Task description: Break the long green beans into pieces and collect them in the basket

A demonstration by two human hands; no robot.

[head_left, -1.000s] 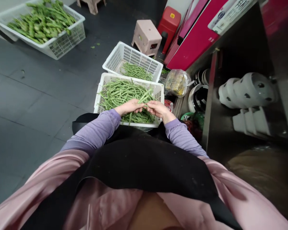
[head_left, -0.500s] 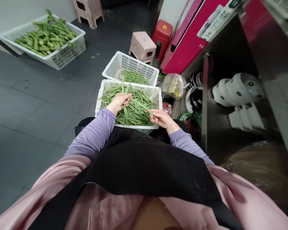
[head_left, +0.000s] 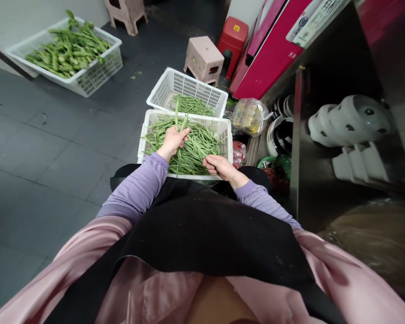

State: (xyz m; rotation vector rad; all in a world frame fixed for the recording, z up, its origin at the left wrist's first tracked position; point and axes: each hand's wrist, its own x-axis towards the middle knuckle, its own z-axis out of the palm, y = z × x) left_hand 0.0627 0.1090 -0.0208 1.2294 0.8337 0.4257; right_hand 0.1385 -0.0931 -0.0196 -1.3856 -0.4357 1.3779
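A white basket (head_left: pixel 228 143) heaped with long green beans (head_left: pixel 199 143) stands right before my knees. Over its left half my left hand (head_left: pixel 174 138) is closed round a few beans, whose ends stick out above and below the fist. My right hand (head_left: pixel 220 166) hovers over the basket's near right part with thumb and fingers pinched together; what they hold, if anything, is too small to make out. Touching the far side of this basket is a second white basket (head_left: pixel 162 90) with a smaller heap of green beans (head_left: pixel 194 105).
Another white basket (head_left: pixel 99 74) with thick green stalks stands at the far left. Beyond the bean baskets are a pinkish stool (head_left: pixel 204 57) and a red stool (head_left: pixel 234 40). A plastic bag (head_left: pixel 249 118) lies to the right, beside a metal shelf holding white containers (head_left: pixel 351 119).
My right hand has shifted slightly left, and the bean stretched at its fingertips no longer shows there. My left hand still grips its beans. The whole view has shifted a little.
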